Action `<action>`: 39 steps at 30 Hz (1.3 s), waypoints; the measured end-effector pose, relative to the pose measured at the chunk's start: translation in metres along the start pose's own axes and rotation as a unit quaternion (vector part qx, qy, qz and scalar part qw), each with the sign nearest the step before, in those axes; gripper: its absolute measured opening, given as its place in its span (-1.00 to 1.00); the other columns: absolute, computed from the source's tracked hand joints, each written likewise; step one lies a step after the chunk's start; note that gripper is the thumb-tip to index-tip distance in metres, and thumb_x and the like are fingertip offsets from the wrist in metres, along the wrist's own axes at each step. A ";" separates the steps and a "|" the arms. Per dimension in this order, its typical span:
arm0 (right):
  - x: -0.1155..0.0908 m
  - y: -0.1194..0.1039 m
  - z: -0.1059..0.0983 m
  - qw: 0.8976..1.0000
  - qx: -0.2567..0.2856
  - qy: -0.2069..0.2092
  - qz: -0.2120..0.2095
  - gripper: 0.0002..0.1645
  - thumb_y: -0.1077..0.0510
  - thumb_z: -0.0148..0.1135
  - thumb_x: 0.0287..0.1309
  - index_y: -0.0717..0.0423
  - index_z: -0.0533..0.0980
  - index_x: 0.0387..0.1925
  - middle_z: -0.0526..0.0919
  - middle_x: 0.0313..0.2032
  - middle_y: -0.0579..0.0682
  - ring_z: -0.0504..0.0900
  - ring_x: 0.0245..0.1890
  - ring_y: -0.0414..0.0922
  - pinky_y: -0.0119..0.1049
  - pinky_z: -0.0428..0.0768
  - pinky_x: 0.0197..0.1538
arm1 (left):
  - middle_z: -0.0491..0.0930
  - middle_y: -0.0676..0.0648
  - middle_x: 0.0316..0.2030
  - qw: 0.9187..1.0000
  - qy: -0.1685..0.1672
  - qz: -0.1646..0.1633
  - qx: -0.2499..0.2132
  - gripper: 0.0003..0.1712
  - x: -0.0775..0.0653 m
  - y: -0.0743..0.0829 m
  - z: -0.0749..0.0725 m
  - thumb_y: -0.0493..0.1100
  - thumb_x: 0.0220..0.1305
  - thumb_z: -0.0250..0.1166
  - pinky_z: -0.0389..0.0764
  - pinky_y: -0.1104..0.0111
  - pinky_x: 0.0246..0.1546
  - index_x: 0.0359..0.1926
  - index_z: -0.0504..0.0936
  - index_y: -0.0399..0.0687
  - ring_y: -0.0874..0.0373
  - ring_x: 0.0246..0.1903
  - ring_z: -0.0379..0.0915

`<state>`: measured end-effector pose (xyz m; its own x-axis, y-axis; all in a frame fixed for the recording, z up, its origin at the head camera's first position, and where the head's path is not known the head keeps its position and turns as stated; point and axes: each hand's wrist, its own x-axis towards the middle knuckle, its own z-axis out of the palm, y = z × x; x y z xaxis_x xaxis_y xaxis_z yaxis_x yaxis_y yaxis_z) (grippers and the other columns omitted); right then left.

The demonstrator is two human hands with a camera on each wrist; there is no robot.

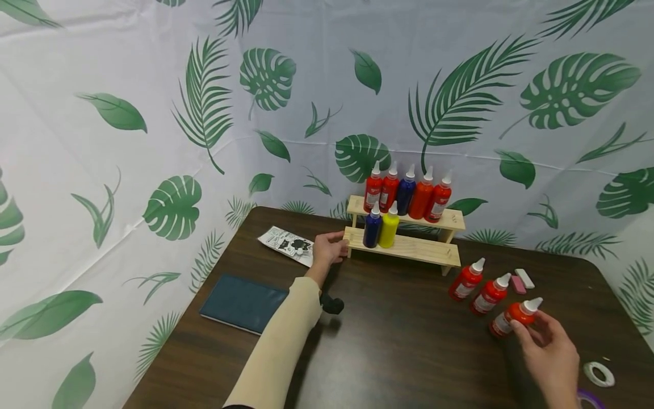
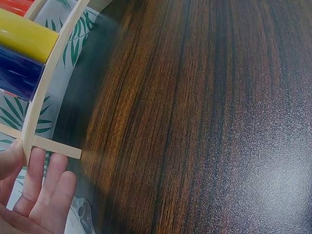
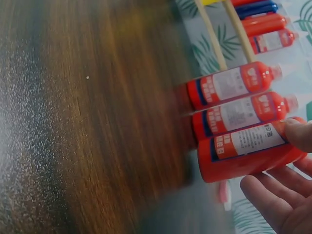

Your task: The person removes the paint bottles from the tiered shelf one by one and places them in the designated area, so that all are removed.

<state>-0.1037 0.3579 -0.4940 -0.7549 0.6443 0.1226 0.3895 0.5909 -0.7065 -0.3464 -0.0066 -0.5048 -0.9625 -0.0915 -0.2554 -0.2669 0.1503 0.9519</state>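
Observation:
My left hand pinches the left end of the lower shelf of a two-tier wooden rack; the left wrist view shows thumb and fingers on either side of the board. At the right, my right hand holds a red squeeze bottle with a white nozzle, thumb on one side and fingers on the other. Two more red bottles stand beside it on the table. Red bottles and a blue one line the upper tier; a blue bottle and a yellow bottle stand on the lower.
A dark notebook and a black-and-white printed packet lie at the left. Pink and white erasers lie behind the red bottles. A white tape roll is near the right edge. A leaf-patterned cloth hangs behind.

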 end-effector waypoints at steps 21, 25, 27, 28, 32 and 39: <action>0.001 0.000 0.005 1.000 0.000 -0.002 -0.008 -0.28 -0.01 0.19 0.28 0.21 0.24 0.35 0.41 0.22 0.32 0.49 0.09 0.31 0.17 0.42 0.05 | 0.72 -0.17 -0.45 1.000 0.004 0.008 -0.001 -0.67 0.001 -0.002 0.001 -0.21 0.16 0.39 0.62 0.33 -0.61 -0.01 0.71 0.01 0.01 -0.46 0.70; -0.006 -0.012 -0.004 0.995 0.003 0.078 -0.057 -0.34 0.02 0.30 0.18 0.08 0.38 0.29 0.56 0.14 0.17 0.62 0.04 -0.09 -0.48 0.56 -0.20 | 0.72 -0.17 -0.44 1.000 0.001 0.007 -0.006 -0.67 0.002 -0.002 0.002 -0.21 0.16 0.39 0.63 0.33 -0.61 -0.01 0.71 0.01 -0.01 -0.44 0.70; -0.009 -0.022 -0.010 0.984 0.026 0.134 -0.114 -0.40 0.07 0.36 0.11 0.06 0.47 0.21 0.62 0.06 0.13 0.59 -0.06 -0.45 -0.77 0.39 -0.32 | 0.73 -0.15 -0.44 1.000 0.002 0.003 -0.007 -0.67 0.002 -0.002 0.002 -0.21 0.16 0.39 0.63 0.33 -0.60 -0.01 0.71 0.02 0.00 -0.44 0.70; -0.011 -0.029 -0.013 0.976 0.036 0.160 -0.145 -0.43 0.10 0.38 0.08 0.04 0.51 0.16 0.65 0.02 0.11 0.53 -0.13 -0.60 -0.86 0.29 -0.36 | 0.73 -0.15 -0.44 1.000 0.002 0.003 -0.008 -0.67 0.002 -0.002 0.002 -0.21 0.16 0.39 0.63 0.32 -0.59 -0.01 0.71 0.02 0.01 -0.45 0.70; -0.015 -0.062 -0.020 0.943 0.087 0.193 -0.256 -0.48 0.19 0.42 0.00 0.09 0.58 0.07 0.69 -0.10 0.14 0.41 -0.23 -0.76 -0.85 0.32 -0.23 | 0.73 -0.17 -0.42 1.000 0.000 0.009 -0.007 -0.67 0.001 -0.002 0.001 -0.20 0.17 0.38 0.65 0.29 -0.55 0.00 0.70 0.00 -0.01 -0.43 0.70; -0.012 -0.118 0.018 0.948 0.077 0.041 -0.306 -0.44 0.08 0.39 0.09 0.06 0.51 0.16 0.66 -0.03 0.09 0.64 -0.10 -0.22 -0.61 0.54 -0.18 | 0.73 -0.16 -0.43 1.000 0.002 0.008 -0.003 -0.66 0.000 -0.003 0.001 -0.20 0.18 0.38 0.65 0.31 -0.55 0.01 0.70 0.00 0.02 -0.44 0.70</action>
<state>-0.1500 0.2715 -0.4242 -0.7683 0.2427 0.5923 -0.1949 0.7926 -0.5777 -0.3455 -0.0063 -0.5073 -0.9666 -0.0932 -0.2386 -0.2503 0.1467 0.9570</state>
